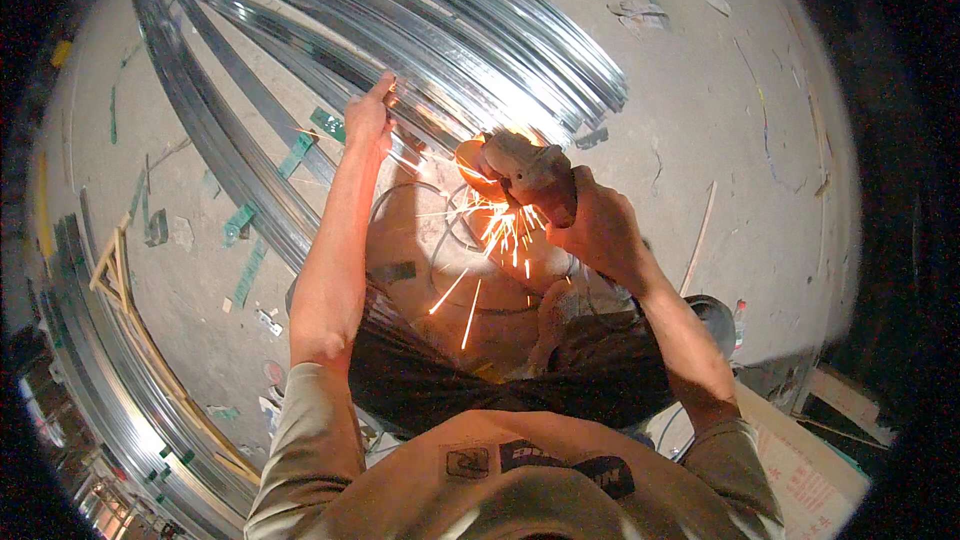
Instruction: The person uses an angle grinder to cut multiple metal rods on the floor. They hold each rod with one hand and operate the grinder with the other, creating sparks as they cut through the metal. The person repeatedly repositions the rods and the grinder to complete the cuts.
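My right hand (600,225) is wrapped round the body of an angle grinder (530,172). Its disc (478,168), lit orange, meets the near ends of long shiny metal channels, and sparks (505,225) spray from there toward my legs. To the left of the grinder, my left hand (370,120) is closed on the edge of a metal channel (430,112); its fingertips are partly hidden. More channels lie bundled (400,20) beyond both hands, running toward the upper left. Glare hides the exact cutting point.
A dark cable (385,195) loops on the floor below the sparks. Green scraps (240,223) lie to the left, near more metal channels (110,370) and wooden strips (150,335). At the right are a plastic bottle (740,320) and a cardboard box (800,470).
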### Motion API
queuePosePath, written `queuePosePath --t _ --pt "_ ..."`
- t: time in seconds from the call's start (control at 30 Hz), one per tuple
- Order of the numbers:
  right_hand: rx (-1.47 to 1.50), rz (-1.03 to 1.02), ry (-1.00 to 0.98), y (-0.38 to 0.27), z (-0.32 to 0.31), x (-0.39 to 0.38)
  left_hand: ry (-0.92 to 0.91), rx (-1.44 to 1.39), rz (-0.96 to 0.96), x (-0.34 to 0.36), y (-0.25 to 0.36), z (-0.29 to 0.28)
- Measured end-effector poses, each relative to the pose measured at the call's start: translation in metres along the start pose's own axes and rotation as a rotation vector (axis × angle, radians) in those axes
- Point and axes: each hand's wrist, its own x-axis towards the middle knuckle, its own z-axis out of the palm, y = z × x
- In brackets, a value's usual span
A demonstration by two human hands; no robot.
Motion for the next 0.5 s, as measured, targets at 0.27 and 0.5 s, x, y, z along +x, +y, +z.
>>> queuePosePath --t 0.27,0.5 --pt "-0.036 0.066 -0.062 0.0083 -0.0005 0.0023 -0.178 -0.195 -0.008 -0.0052 -0.0005 -0.0016" --pt "-0.043 0.074 -0.027 0.0063 0.001 0.0056 -0.204 -0.299 0.032 -0.0073 0.0017 0.001"
